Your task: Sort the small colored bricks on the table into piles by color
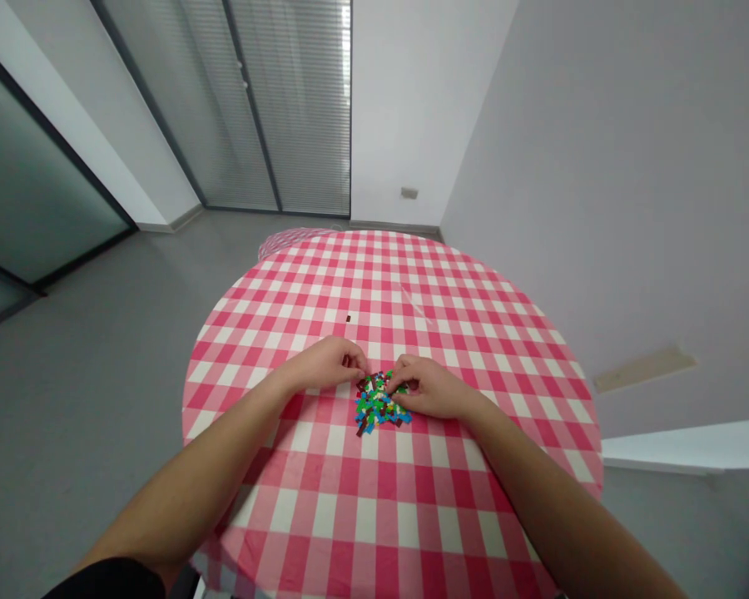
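A small heap of flat coloured pieces in green, blue, dark red and white lies on a pink-and-white checked tablecloth. They look like tiny plastic bricks or tiles, but the picture does not settle it. My left hand reaches the heap's top edge with thumb and fingertips pinched together. My right hand rests over the heap's right side, its fingers touching the pieces. Whether either hand holds a piece is hidden. One small dark piece lies alone farther up the cloth.
The round table's cloth edge curves around the front of the view, with grey floor on both sides. Behind the table is a second pink checked surface. Beyond stand a white wall and glass panels with blinds.
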Action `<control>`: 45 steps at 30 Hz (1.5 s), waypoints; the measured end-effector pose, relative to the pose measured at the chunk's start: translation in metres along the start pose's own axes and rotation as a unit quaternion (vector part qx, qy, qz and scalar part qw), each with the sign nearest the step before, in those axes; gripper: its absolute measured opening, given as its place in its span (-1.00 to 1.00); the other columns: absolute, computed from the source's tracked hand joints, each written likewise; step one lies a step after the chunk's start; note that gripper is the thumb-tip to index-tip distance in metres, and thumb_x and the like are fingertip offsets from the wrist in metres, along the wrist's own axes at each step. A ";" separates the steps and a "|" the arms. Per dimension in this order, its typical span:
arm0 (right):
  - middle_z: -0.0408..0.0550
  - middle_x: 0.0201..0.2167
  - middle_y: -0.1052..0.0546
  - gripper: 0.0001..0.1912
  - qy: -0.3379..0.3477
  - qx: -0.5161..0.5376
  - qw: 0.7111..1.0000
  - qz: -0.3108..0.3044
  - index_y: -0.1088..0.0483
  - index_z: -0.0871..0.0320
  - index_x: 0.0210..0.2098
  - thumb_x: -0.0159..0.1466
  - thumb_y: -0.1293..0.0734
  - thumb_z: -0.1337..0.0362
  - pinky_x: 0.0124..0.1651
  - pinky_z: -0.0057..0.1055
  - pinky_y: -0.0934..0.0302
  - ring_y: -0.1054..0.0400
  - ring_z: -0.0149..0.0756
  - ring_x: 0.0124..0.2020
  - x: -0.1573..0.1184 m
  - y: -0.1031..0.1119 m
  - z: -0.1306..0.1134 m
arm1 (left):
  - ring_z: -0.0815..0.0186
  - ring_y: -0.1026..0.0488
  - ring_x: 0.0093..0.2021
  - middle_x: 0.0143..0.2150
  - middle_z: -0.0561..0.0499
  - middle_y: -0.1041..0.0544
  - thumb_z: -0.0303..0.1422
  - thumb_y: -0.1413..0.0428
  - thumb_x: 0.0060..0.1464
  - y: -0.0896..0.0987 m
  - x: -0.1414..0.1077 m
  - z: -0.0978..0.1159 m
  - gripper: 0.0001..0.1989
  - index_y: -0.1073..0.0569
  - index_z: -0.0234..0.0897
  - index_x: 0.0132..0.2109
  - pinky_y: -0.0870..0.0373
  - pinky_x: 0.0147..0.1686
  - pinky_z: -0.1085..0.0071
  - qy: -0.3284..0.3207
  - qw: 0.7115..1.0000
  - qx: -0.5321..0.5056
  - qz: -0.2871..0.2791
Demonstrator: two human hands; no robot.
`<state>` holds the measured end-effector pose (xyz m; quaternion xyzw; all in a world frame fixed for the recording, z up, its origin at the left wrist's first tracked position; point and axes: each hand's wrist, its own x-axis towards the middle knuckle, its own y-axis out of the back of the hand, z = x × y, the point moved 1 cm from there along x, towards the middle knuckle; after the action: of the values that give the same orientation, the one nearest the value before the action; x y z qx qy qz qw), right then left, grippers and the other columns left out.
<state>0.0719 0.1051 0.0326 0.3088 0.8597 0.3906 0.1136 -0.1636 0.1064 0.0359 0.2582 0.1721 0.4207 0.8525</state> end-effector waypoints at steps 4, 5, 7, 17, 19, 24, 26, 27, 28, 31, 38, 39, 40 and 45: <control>-0.09 -0.43 -0.46 -0.87 0.005 0.022 1.000 0.021 -0.56 0.10 -0.38 0.24 -0.35 0.30 -0.36 -0.41 -0.17 -0.33 -0.34 -0.40 -0.001 0.000 0.003 | 0.34 -0.44 -0.44 -0.42 0.01 -0.57 -0.43 -0.11 0.00 0.003 -0.006 -0.004 -0.83 -0.59 -0.25 -0.29 -0.28 -0.43 0.45 -0.017 0.999 0.024 -0.030; -0.09 -0.44 -0.47 -0.84 0.000 0.034 0.999 0.029 -0.55 0.11 -0.39 0.27 -0.33 0.26 -0.36 -0.41 -0.18 -0.33 -0.35 -0.41 -0.001 0.000 0.004 | 0.35 -0.42 -0.45 -0.44 0.02 -0.56 -0.44 -0.11 0.00 0.003 -0.006 -0.004 -0.82 -0.60 -0.23 -0.28 -0.26 -0.44 0.45 -0.026 0.999 0.029 -0.033; -0.08 -0.43 -0.48 -0.81 -0.018 0.054 0.997 0.046 -0.54 0.12 -0.38 0.29 -0.32 0.21 -0.36 -0.41 -0.19 -0.35 -0.35 -0.41 -0.001 0.000 0.007 | 0.35 -0.40 -0.45 -0.44 0.02 -0.55 -0.44 -0.13 -0.01 0.003 -0.005 -0.005 -0.81 -0.62 -0.21 -0.26 -0.25 -0.44 0.45 -0.041 0.998 0.032 -0.035; -0.05 -0.36 -0.55 -0.81 -0.042 0.065 0.995 0.067 -0.57 0.13 -0.26 0.28 -0.32 0.21 -0.30 -0.40 -0.24 -0.41 -0.33 -0.35 -0.001 -0.002 0.018 | 0.31 -0.42 -0.37 -0.35 0.00 -0.55 -0.40 -0.17 0.02 0.001 -0.002 -0.005 -0.86 -0.62 -0.14 -0.27 -0.27 -0.34 0.41 -0.066 0.995 0.066 -0.033; -0.04 -0.36 -0.56 -0.81 -0.046 0.067 0.994 0.070 -0.57 0.13 -0.25 0.28 -0.32 0.21 -0.29 -0.39 -0.25 -0.42 -0.32 -0.35 -0.001 -0.003 0.019 | 0.30 -0.42 -0.36 -0.35 0.00 -0.54 -0.39 -0.17 0.02 0.001 -0.002 -0.003 -0.86 -0.62 -0.14 -0.27 -0.27 -0.35 0.42 -0.064 0.994 0.082 -0.036; -0.05 -0.35 -0.57 -0.82 -0.049 0.071 0.994 0.069 -0.58 0.12 -0.24 0.27 -0.33 0.22 -0.29 -0.39 -0.27 -0.42 -0.31 -0.35 0.000 -0.004 0.020 | 0.31 -0.41 -0.39 -0.36 0.00 -0.53 -0.36 -0.20 -0.01 -0.002 -0.002 0.000 -0.83 -0.63 -0.15 -0.23 -0.26 -0.37 0.42 -0.071 0.993 0.090 -0.040; -0.05 -0.36 -0.57 -0.82 -0.047 0.071 0.994 0.071 -0.58 0.11 -0.25 0.27 -0.33 0.23 -0.28 -0.38 -0.27 -0.42 -0.31 -0.35 0.000 -0.004 0.021 | 0.32 -0.41 -0.39 -0.36 0.00 -0.52 -0.37 -0.19 0.01 -0.003 -0.001 0.001 -0.84 -0.63 -0.16 -0.23 -0.26 -0.38 0.43 -0.074 0.992 0.091 -0.044; -0.05 -0.36 -0.57 -0.82 -0.047 0.070 0.994 0.072 -0.58 0.11 -0.25 0.27 -0.33 0.23 -0.28 -0.38 -0.27 -0.42 -0.32 -0.35 0.000 -0.004 0.021 | 0.32 -0.41 -0.39 -0.37 0.00 -0.52 -0.38 -0.18 0.02 -0.004 -0.001 0.002 -0.84 -0.63 -0.16 -0.24 -0.26 -0.37 0.43 -0.075 0.992 0.089 -0.046; -0.05 -0.36 -0.57 -0.83 -0.048 0.071 0.994 0.073 -0.58 0.11 -0.25 0.27 -0.33 0.24 -0.28 -0.38 -0.27 -0.42 -0.32 -0.35 0.000 -0.004 0.022 | 0.32 -0.41 -0.38 -0.37 0.01 -0.51 -0.40 -0.17 0.02 -0.005 -0.001 0.002 -0.84 -0.63 -0.16 -0.25 -0.27 -0.37 0.43 -0.076 0.993 0.084 -0.046; -0.05 -0.35 -0.57 -0.82 -0.053 0.075 0.993 0.075 -0.58 0.10 -0.24 0.27 -0.33 0.24 -0.28 -0.38 -0.28 -0.42 -0.32 -0.35 0.000 -0.004 0.022 | 0.32 -0.42 -0.37 -0.37 0.00 -0.52 -0.43 -0.16 0.01 -0.005 0.000 0.003 -0.85 -0.63 -0.18 -0.28 -0.30 -0.34 0.43 -0.080 0.994 0.055 -0.046; -0.02 -0.36 -0.60 -0.80 -0.055 0.097 0.987 0.113 -0.57 0.14 -0.25 0.27 -0.32 0.22 -0.30 -0.37 -0.29 -0.44 -0.30 -0.37 0.001 -0.003 0.018 | 0.28 -0.49 -0.32 -0.32 -0.05 -0.60 -0.35 -0.14 0.09 -0.014 0.004 0.001 -0.86 -0.59 -0.23 -0.25 -0.40 -0.27 0.35 -0.039 0.992 -0.113 0.039; -0.02 -0.36 -0.60 -0.80 -0.057 0.091 0.985 0.135 -0.57 0.14 -0.25 0.27 -0.31 0.22 -0.30 -0.37 -0.29 -0.45 -0.29 -0.37 0.001 -0.003 0.017 | 0.29 -0.50 -0.33 -0.32 -0.06 -0.60 -0.33 -0.15 0.09 -0.018 0.005 0.001 -0.86 -0.58 -0.25 -0.24 -0.41 -0.27 0.35 -0.026 0.987 -0.148 0.057; -0.01 -0.35 -0.61 -0.80 -0.058 0.079 0.982 0.159 -0.57 0.14 -0.25 0.26 -0.31 0.22 -0.30 -0.36 -0.29 -0.45 -0.27 -0.36 0.002 -0.003 0.017 | 0.29 -0.51 -0.34 -0.33 -0.07 -0.61 -0.31 -0.17 0.08 -0.021 0.007 0.001 -0.85 -0.58 -0.26 -0.25 -0.42 -0.28 0.35 -0.016 0.981 -0.180 0.072; 0.00 -0.40 -0.59 -0.78 -0.051 0.019 0.968 0.246 -0.57 0.12 -0.26 0.25 -0.31 0.17 -0.36 -0.37 -0.26 -0.41 -0.28 -0.43 0.001 0.000 0.012 | 0.31 -0.51 -0.39 -0.38 -0.07 -0.60 -0.27 -0.27 -0.03 -0.033 0.013 0.003 -0.81 -0.54 -0.32 -0.31 -0.43 -0.32 0.35 0.008 0.952 -0.282 0.123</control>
<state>0.0763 0.1130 0.0246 0.5324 0.7578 0.3737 0.0520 -0.1339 0.0996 0.0181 0.0234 0.0206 0.5556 0.8309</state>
